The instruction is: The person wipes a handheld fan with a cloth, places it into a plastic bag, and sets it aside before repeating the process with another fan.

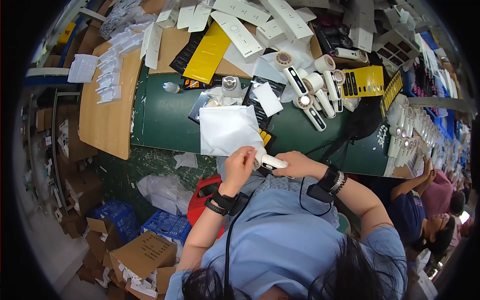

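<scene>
My right hand (296, 165) grips the handle of a white handheld fan (270, 162) with a dark panel, held just off the table's near edge. At the fan's round head, my left hand (239, 170) has thumb and fingers pinched together; what is between them, if anything, is too small to make out. A white padded sheet or pouch (226, 131) lies just beyond my hands at the table edge. Several more white fans (314, 117) lie piled to the right. Near them rests a small white block (268, 99).
White boxes (237, 35) crowd the back of the green table (167, 122). Yellow sticker sheets (210, 52), a clear round container (230, 86) and a small bottle (170, 87) lie there. A wooden board (112, 120) adjoins at left. Co-workers (420, 200) sit at right; blue crates (167, 226) stand below.
</scene>
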### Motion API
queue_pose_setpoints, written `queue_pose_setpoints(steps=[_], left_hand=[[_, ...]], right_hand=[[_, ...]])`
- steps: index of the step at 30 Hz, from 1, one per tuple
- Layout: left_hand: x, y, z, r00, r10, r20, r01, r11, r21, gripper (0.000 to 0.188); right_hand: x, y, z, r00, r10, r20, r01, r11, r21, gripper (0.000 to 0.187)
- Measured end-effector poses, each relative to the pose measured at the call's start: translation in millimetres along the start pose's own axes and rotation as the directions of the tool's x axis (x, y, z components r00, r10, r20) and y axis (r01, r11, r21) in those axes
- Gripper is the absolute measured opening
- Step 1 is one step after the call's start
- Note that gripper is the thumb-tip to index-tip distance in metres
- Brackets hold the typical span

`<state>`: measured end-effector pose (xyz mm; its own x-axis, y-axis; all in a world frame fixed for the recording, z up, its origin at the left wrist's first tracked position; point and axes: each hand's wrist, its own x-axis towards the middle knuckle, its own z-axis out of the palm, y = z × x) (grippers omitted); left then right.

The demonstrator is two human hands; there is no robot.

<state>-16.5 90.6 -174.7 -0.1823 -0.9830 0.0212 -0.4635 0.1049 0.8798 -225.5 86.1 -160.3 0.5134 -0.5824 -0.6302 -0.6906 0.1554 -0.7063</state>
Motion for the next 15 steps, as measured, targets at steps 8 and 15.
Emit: queue_pose_setpoints(steps=[8,15], left_hand=[[11,13,-18,0.962,-0.246,0.115,0.239,0.968,0.076,0.011],[-1,4,-4,0.943,0.331,0.017,-0.331,0.943,0.009,0.008]], right_hand=[[-8,-23,-7,0.993,-0.108,-0.038,0.095,0.964,-0.248,0.037],[14,-19,1,0.983,-0.114,-0.144,0.092,0.984,-0.152,0.034]])
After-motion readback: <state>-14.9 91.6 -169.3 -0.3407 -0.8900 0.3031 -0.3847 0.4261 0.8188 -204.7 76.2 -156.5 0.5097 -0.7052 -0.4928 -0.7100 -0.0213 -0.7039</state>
